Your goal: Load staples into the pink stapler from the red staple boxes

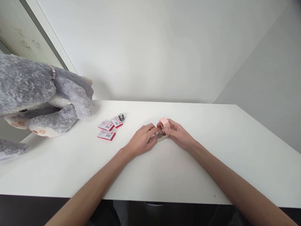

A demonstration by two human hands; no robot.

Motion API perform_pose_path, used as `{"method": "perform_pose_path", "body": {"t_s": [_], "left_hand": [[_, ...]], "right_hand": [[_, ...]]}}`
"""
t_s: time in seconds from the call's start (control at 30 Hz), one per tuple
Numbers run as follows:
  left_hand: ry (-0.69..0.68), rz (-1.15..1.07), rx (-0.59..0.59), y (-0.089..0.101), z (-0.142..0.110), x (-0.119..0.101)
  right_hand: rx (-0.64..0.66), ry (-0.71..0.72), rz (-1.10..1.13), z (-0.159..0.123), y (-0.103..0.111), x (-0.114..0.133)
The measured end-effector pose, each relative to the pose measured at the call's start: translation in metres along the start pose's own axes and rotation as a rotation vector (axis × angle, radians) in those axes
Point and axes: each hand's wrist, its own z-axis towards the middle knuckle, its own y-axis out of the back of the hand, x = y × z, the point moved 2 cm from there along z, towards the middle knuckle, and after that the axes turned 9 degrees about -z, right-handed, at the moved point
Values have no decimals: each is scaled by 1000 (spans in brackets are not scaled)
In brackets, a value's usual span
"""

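Note:
A small pink stapler (pixel 163 123) lies opened up on the white table (pixel 211 163), its lid tilted back. My right hand (pixel 180 134) is closed around its far side and holds it. My left hand (pixel 141 142) rests on the table with thumb and forefinger pinched at the stapler's metal channel (pixel 160 135); what they pinch is too small to make out. Three small red-and-white staple boxes (pixel 107 131) lie to the left of my hands, one of them open with grey staples (pixel 121 117) showing.
A big grey plush toy (pixel 39 100) sits on the table's far left end. White walls close the back and right. The table's front edge runs across the bottom of the view.

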Motion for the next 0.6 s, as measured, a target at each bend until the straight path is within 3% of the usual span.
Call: {"method": "perform_pose_path", "body": {"t_s": [0.6], "left_hand": [[38,-74,-5,1,2,-4]], "right_hand": [[73,12,-28,0,-3,1]]}}
